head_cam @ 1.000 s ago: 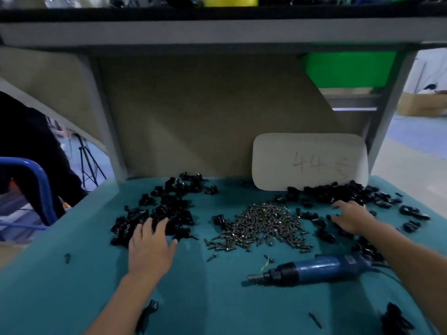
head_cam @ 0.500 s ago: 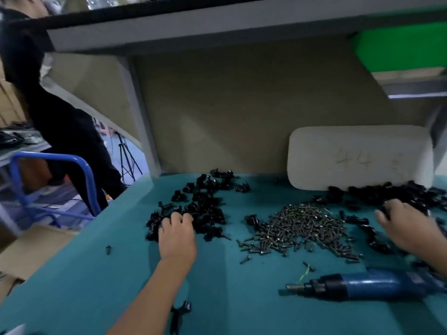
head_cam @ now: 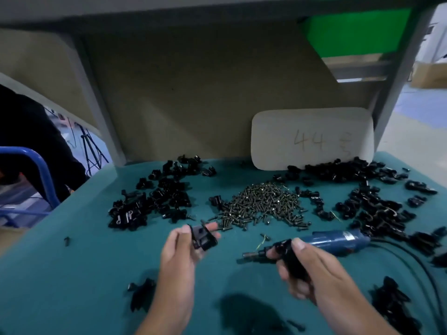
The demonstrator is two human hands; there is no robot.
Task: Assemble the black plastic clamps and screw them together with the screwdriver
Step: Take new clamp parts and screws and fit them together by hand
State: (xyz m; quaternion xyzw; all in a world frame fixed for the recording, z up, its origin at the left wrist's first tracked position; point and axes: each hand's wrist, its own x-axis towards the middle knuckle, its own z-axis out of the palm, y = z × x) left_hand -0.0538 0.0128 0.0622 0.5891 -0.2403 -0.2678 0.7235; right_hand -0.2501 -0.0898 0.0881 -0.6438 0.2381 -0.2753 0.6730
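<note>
My left hand (head_cam: 180, 252) is raised above the green table (head_cam: 79, 274) and pinches a black clamp piece (head_cam: 202, 236) between thumb and fingers. My right hand (head_cam: 307, 272) holds another black clamp piece (head_cam: 291, 259) in front of the blue electric screwdriver (head_cam: 321, 243), which lies on the table with its bit pointing left. A pile of dark screws (head_cam: 263, 206) sits in the middle. Heaps of black clamp parts lie at the left (head_cam: 154, 199) and at the right (head_cam: 372, 201).
A white board marked "44" (head_cam: 312, 139) leans on the back wall. The screwdriver's black cable (head_cam: 416, 267) runs off to the right. Loose clamp parts lie near the front edge (head_cam: 142, 291) and at the lower right (head_cam: 394, 303). A blue cart handle (head_cam: 36, 170) and a person in black stand left.
Both hands have left the piles and come toward me, each now holding a black clamp piece above the table. The camera swung left, then back.
</note>
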